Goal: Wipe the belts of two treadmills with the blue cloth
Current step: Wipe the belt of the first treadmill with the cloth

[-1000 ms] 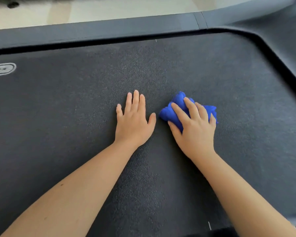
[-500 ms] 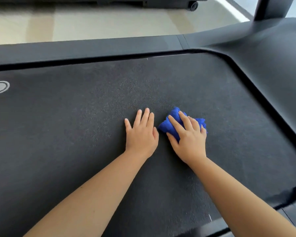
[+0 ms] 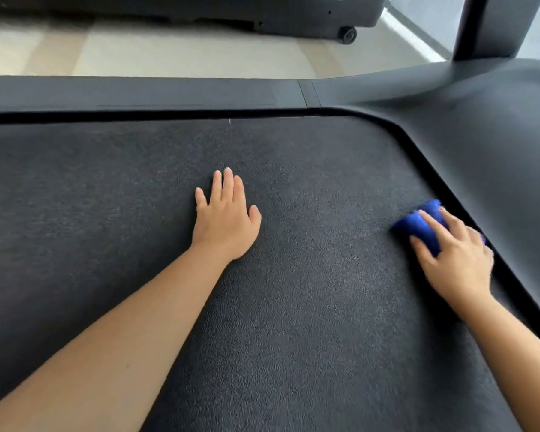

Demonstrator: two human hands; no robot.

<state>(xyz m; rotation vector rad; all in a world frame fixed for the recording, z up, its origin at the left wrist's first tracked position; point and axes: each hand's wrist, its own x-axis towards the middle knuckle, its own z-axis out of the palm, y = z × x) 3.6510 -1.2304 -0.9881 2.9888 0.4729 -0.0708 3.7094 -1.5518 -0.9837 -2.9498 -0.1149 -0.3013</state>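
A: Entry, head view. Right hand [image 3: 455, 257] is closed over the bunched blue cloth [image 3: 424, 224], fingers curled on top, pressing it onto the belt [image 3: 309, 307] of the near treadmill. Cloth sits at the belt's right margin, just beside the dark gap where the belt meets the motor cover [image 3: 496, 145].

B: And the left hand [image 3: 226, 222]?

A: Flat on the belt, palm down, fingers together and extended, holding nothing. It looks like a brace. It is well apart from the cloth.

B: Progress?

A: Judged only from the layout: wiping of this belt is under way, with the cloth at the right edge. The belt surface shows no clear wet or clean streak, so I cannot tell which parts have been covered. The cloth and right fingers are motion-blurred, so the exact grip is uncertain.

B: What remains?

A: Probably the rest of this belt, notably the wide stretch to the left of the bracing hand. Then the second treadmill [image 3: 262, 10], whose base and wheel show across the pale floor [image 3: 169, 57]. Nothing in view suggests its belt has been reached.
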